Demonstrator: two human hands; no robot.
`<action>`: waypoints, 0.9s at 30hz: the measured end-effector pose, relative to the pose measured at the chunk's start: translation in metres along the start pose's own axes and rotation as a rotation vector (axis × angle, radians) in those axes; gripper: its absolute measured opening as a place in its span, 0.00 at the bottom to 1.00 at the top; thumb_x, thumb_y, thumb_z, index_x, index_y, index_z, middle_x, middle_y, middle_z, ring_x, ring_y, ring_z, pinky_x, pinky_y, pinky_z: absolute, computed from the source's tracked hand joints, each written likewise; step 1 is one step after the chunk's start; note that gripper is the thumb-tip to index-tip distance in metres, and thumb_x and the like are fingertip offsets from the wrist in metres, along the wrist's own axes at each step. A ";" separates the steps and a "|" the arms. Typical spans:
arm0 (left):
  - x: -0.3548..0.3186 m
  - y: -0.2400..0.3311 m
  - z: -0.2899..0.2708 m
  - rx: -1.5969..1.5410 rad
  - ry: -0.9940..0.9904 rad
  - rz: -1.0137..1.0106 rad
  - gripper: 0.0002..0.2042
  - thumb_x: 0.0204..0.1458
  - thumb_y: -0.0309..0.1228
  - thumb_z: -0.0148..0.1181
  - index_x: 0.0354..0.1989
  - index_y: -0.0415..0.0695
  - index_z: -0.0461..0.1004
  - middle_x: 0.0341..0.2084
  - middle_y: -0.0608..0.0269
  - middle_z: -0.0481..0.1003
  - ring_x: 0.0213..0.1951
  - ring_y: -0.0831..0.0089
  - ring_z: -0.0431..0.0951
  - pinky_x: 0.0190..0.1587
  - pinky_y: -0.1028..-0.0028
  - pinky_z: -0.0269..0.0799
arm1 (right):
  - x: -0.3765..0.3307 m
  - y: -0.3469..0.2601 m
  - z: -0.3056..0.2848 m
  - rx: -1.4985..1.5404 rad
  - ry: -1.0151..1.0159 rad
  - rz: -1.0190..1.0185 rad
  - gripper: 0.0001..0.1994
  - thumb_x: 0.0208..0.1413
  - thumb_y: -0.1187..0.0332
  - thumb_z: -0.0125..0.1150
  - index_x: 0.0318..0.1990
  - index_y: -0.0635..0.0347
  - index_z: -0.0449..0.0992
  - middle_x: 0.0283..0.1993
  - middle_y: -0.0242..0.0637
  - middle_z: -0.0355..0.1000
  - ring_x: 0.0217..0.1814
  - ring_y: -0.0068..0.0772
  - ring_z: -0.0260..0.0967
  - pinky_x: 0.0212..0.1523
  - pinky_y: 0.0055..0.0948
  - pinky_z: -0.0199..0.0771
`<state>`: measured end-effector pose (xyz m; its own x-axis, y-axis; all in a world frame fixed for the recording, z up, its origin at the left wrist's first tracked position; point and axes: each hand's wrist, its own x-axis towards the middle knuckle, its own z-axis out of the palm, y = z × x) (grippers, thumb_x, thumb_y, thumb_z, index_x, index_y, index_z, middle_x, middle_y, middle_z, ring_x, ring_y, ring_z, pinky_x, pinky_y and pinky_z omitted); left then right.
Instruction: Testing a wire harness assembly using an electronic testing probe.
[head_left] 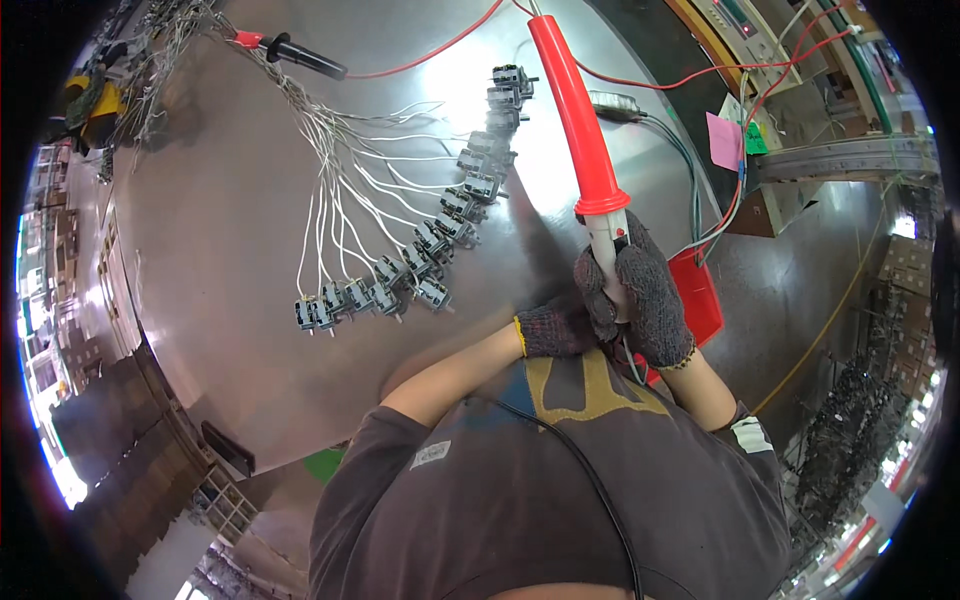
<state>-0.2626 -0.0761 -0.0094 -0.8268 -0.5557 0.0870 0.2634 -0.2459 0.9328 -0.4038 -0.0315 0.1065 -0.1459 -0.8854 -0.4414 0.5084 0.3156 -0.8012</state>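
My right hand [652, 290], in a dark knitted glove, is closed round the pale grip of a large test probe [578, 110] with a long red sleeve. The probe stands nearly upright in the picture, its metal tip at the top edge. My left hand [556, 331], gloved too, lies against the lower end of the grip; its fingers are mostly hidden there. Left of the probe, small grey electrical parts [430, 240] with short shafts lie in a curved row on the metal table [240, 260]. White wires [345, 165] run from them into a bundle toward the upper left.
A black-handled lead [305, 57] with a red end lies by the wire bundle, its red cable crossing the table top. A red bin [704, 300] is beside my right hand. Instruments [745, 35] stand at the upper right, near pink paper [724, 141]. A metal-ended cable [613, 106] lies behind the probe.
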 end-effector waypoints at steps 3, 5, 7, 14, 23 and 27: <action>0.000 -0.022 0.003 -0.115 -0.093 -0.014 0.23 0.66 0.36 0.56 0.69 0.49 0.63 0.58 0.60 0.72 0.60 0.61 0.74 0.65 0.57 0.72 | -0.001 -0.003 0.008 0.073 -0.050 -0.008 0.32 0.69 0.50 0.60 0.71 0.61 0.64 0.40 0.32 0.73 0.26 0.21 0.67 0.22 0.25 0.70; -0.004 -0.045 0.001 -0.878 -0.338 -0.140 0.21 0.71 0.36 0.49 0.70 0.49 0.63 0.61 0.59 0.72 0.64 0.62 0.72 0.70 0.57 0.68 | -0.004 -0.005 0.009 0.207 -0.071 0.060 0.29 0.70 0.51 0.57 0.69 0.60 0.65 0.38 0.33 0.73 0.22 0.23 0.66 0.19 0.27 0.68; -0.008 -0.066 0.001 -1.509 -0.533 -0.236 0.20 0.75 0.37 0.44 0.72 0.49 0.63 0.63 0.59 0.72 0.66 0.63 0.71 0.73 0.57 0.66 | -0.006 -0.006 0.008 0.376 -0.054 0.188 0.25 0.71 0.53 0.55 0.67 0.60 0.67 0.37 0.34 0.73 0.20 0.24 0.65 0.19 0.27 0.67; -0.006 -0.043 -0.019 -1.186 -0.520 -0.194 0.22 0.72 0.36 0.50 0.72 0.50 0.63 0.63 0.56 0.73 0.66 0.62 0.72 0.71 0.57 0.67 | -0.003 0.009 0.008 0.539 -0.087 0.250 0.24 0.73 0.56 0.53 0.70 0.57 0.67 0.37 0.32 0.73 0.23 0.23 0.66 0.23 0.24 0.70; 0.004 -0.011 -0.011 0.488 -0.524 -0.222 0.23 0.67 0.36 0.59 0.68 0.40 0.73 0.65 0.45 0.74 0.67 0.51 0.73 0.72 0.56 0.65 | 0.007 0.002 -0.003 -0.927 0.302 -0.246 0.29 0.68 0.55 0.60 0.72 0.58 0.65 0.40 0.49 0.80 0.40 0.45 0.81 0.42 0.43 0.79; 0.004 -0.025 -0.015 0.626 -0.684 -0.206 0.22 0.69 0.33 0.55 0.69 0.44 0.73 0.69 0.45 0.71 0.69 0.50 0.71 0.74 0.56 0.64 | 0.010 0.004 -0.014 -0.894 0.292 -0.244 0.29 0.68 0.56 0.61 0.72 0.59 0.65 0.42 0.50 0.82 0.38 0.50 0.83 0.41 0.47 0.80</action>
<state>-0.2650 -0.0841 -0.0378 -0.9914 0.0857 -0.0988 -0.0697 0.2935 0.9534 -0.4152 -0.0344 0.0927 -0.4277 -0.8795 -0.2089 -0.3789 0.3842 -0.8419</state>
